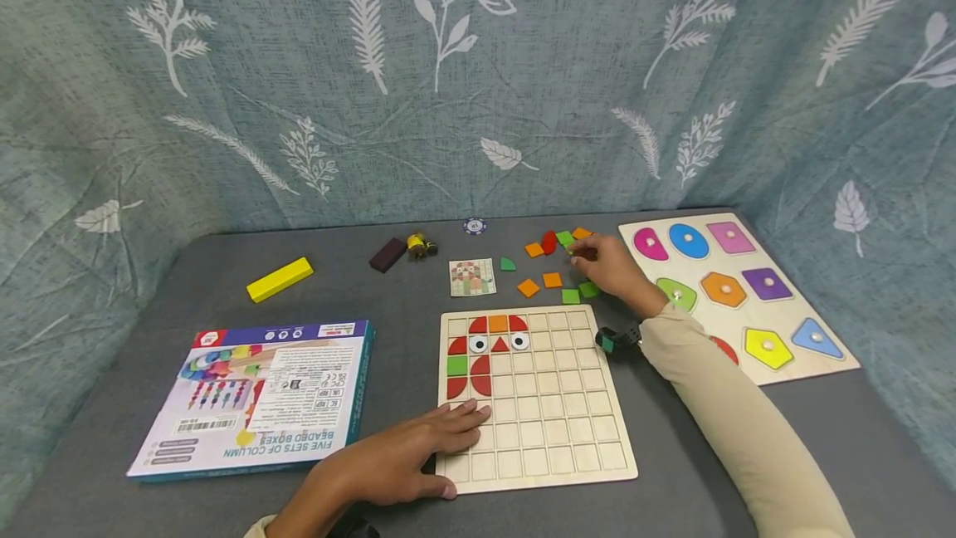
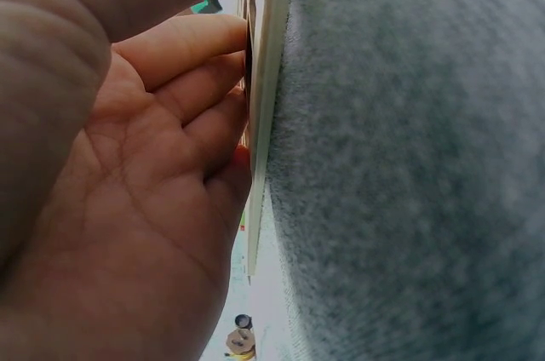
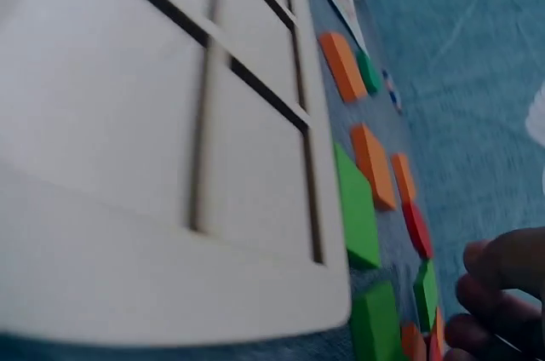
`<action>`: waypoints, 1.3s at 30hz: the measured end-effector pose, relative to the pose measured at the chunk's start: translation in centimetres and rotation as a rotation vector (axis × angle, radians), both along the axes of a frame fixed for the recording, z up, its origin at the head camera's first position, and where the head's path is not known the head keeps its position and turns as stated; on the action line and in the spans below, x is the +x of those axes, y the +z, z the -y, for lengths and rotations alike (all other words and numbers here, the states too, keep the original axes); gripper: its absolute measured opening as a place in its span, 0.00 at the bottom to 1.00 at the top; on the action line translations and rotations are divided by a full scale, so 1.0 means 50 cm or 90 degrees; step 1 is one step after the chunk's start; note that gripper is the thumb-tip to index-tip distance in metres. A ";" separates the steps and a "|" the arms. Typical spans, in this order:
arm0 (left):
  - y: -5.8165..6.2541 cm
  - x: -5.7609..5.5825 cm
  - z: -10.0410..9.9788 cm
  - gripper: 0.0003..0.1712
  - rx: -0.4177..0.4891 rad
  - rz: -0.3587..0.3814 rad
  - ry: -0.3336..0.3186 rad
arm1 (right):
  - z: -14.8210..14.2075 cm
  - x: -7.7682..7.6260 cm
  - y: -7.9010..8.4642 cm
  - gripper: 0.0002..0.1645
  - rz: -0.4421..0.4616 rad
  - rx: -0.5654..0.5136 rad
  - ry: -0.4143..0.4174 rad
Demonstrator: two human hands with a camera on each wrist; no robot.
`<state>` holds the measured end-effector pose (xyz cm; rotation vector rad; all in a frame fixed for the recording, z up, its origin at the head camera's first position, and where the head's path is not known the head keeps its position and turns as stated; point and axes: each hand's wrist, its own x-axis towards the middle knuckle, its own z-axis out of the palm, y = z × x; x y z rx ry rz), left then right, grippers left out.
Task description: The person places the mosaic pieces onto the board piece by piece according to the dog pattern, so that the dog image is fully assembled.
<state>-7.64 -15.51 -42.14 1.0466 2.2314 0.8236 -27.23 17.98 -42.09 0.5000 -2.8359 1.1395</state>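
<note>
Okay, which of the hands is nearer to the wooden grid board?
Left. The left hand rests on the wooden grid board at its left edge; the right hand is beyond the board's far-right corner, by loose tiles.

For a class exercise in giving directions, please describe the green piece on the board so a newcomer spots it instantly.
Find the pale grid board, with the left hand resting on its near-left corner. In its leftmost column, look between two red, round-edged pieces. That green square is the only green piece on the board.
</note>
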 end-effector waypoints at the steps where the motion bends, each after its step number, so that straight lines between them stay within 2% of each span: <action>1: -0.001 0.000 0.001 0.38 0.001 -0.001 -0.001 | -0.002 -0.004 0.002 0.17 0.005 0.010 -0.020; 4: -0.002 -0.001 0.002 0.38 0.005 -0.005 -0.003 | -0.007 -0.020 0.005 0.20 0.002 0.027 -0.063; 8: -0.003 -0.001 0.003 0.38 0.006 -0.006 -0.004 | -0.010 -0.037 0.002 0.23 -0.014 0.049 -0.088; 16: 0.001 -0.001 0.002 0.38 0.011 0.008 -0.005 | -0.006 -0.047 -0.001 0.26 0.057 0.061 -0.161; 23: 0.004 0.000 0.002 0.37 0.013 0.019 0.001 | -0.004 -0.049 -0.002 0.20 0.052 0.047 -0.160; 28: 0.002 0.000 0.002 0.38 0.011 0.023 0.001 | -0.009 -0.051 -0.008 0.19 0.058 0.038 -0.159; 34: 0.001 -0.001 0.003 0.38 0.015 0.021 0.004 | -0.009 -0.052 -0.014 0.19 0.024 0.031 -0.144; 39: -0.001 0.000 0.003 0.38 0.020 0.021 0.006 | -0.005 -0.050 -0.016 0.13 -0.028 -0.005 -0.134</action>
